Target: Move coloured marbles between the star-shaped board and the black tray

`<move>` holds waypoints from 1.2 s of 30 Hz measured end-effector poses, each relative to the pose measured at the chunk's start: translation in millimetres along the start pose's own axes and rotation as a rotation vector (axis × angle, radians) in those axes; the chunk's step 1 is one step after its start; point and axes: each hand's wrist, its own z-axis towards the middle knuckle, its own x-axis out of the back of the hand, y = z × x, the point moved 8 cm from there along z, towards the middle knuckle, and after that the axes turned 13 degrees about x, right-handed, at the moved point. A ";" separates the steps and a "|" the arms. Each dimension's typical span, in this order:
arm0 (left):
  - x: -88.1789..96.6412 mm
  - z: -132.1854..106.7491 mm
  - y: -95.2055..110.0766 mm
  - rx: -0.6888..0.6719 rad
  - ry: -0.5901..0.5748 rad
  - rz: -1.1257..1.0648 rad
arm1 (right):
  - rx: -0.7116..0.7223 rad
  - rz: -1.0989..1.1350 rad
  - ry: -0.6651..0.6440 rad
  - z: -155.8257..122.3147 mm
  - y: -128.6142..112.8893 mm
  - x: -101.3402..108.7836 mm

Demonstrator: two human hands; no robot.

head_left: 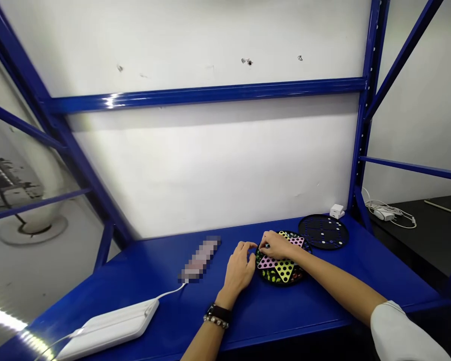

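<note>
A round black game board with pink and yellow star points full of holes lies on the blue shelf. My right hand hovers over its far left part, fingers pinched together on something too small to make out. My left hand rests at the board's left edge, fingers curled, touching the rim. A bracelet and a dark band sit on my left wrist.
A second round black perforated disc lies behind and to the right of the board, with a small white cube beyond it. A white power bank with a cable sits front left. Blue rack posts stand around; white cables lie on the black table at right.
</note>
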 end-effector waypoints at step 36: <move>-3.3 -1.5 2.4 0.008 -0.062 -0.026 | -0.201 -0.233 0.761 -166.3 -13.2 217.9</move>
